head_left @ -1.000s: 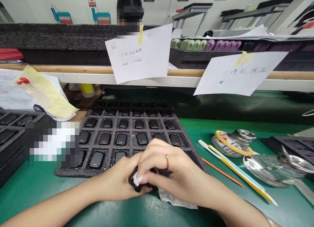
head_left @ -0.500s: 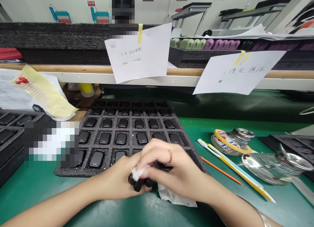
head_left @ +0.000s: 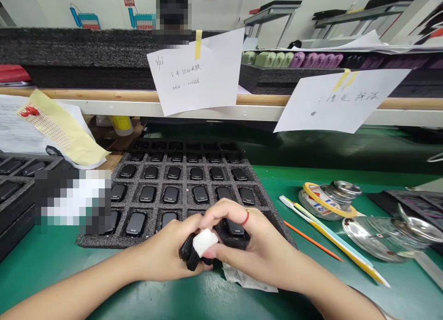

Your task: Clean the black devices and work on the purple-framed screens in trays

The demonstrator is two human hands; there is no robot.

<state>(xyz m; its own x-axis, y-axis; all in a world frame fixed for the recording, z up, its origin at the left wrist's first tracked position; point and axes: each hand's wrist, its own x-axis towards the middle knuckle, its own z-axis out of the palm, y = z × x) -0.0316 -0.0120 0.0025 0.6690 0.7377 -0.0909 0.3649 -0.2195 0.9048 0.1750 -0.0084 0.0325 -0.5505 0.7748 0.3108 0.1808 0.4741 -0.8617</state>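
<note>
Your right grip [head_left: 258, 253] has eased rightward, pinching a white pad [head_left: 205, 242] just beside the black device [head_left: 188, 253] your left grip [head_left: 162, 250] clasps.

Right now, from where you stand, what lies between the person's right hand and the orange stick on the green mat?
Between the right hand and the orange stick, the head view shows the right edge of the black foam tray, then a strip of green mat.

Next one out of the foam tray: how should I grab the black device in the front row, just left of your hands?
Pinch the black device by its long sides, coming straight down from above. It lies flat in a snug pocket of the grey foam tray, whose walls surround it, so a side approach looks blocked.
</note>
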